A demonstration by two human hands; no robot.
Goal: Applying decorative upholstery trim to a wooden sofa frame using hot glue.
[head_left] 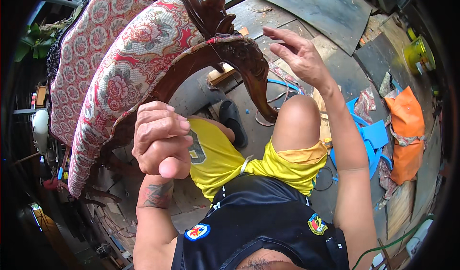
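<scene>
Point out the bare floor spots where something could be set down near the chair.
Bare boards lie between the carved chair leg and the dark sheet at the top, under the right hand. Crowded: by the right knee, with blue plastic pieces, orange bag and fabric scraps.

Soft, even daylight fills the view, bright with no hard shadows; only a dim patch lies beyond the curled fingers (165, 126) under the chair. Colours look saturated. Fisheye bending grows toward the rim, which ends in a black vignette with faint colour fringing. Above the spread fingers (282, 40) the floor stays sharp; the near fist looks slightly soft
</scene>
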